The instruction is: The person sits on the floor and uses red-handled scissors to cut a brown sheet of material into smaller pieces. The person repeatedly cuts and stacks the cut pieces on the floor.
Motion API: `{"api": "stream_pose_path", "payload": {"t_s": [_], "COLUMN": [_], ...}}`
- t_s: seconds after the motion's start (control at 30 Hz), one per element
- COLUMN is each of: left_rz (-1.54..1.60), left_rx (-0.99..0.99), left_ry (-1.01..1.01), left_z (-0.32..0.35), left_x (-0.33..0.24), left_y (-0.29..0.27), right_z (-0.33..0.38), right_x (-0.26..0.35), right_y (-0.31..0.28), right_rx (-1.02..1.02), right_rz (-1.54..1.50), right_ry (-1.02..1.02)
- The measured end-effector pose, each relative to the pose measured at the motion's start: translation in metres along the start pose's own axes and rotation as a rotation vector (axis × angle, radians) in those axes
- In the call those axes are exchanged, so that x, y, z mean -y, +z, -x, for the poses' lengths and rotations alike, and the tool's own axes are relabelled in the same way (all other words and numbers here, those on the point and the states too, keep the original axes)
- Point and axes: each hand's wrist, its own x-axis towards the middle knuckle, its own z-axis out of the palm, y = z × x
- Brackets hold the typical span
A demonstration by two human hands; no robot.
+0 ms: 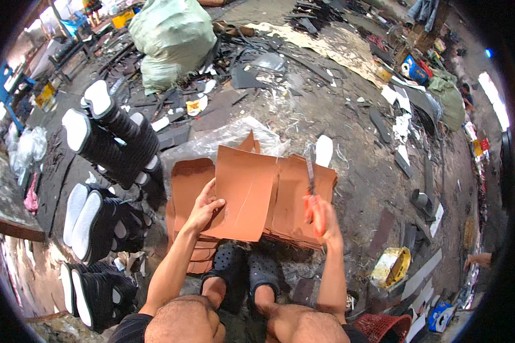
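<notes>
My left hand (205, 210) grips the left edge of a reddish-brown sheet (243, 194), thumb on top, fingers beneath. The sheet is raised over piled sheets of the same colour, with a pale line across its face. To its right, my right hand (328, 226) is closed round the orange handles of a pair of scissors (313, 206). Their metal blades point away from me and stand apart from the held sheet. Under both hands lie a right stack of brown sheets (303, 188) and a left stack (191, 177) with darker top edges.
Bundled dark soles with white faces (106, 131) stand at the left. Farther off is a large pale green sack (171, 43) among dark scraps. A cut yellow-and-white container (391, 267) and a red basket (383, 328) are at the right. Clear plastic sheeting (234, 134) lies behind the stacks.
</notes>
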Motion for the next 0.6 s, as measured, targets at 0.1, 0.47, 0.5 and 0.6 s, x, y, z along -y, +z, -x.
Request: {"api": "stream_pose_path", "payload": {"t_s": [0.1,0.47,0.5,0.6], "left_rz": [0.008,-0.245,-0.233,-0.304], "left_rx": [-0.071,0.181,0.191,0.261], "left_ry": [0.069,0.158,0.141,0.122], "left_z": [0.019,0.028,0.027,0.025], "left_x": [-0.028,-0.069,-0.069,-0.062], "left_y": [0.011,-0.033,-0.033,-0.031], "right_z": [-0.001,0.022,0.019,-0.006], "right_x": [-0.003,0.018,0.014,-0.007], "right_y": [0.034,0.073,0.074,0.087], "right_rx": [0.232,0.44,0.463,0.355], "right_rz": [0.095,-0.21,-0.214,0.02], "right_ry": [0.03,-0.009,-0.029,-0.245]}}
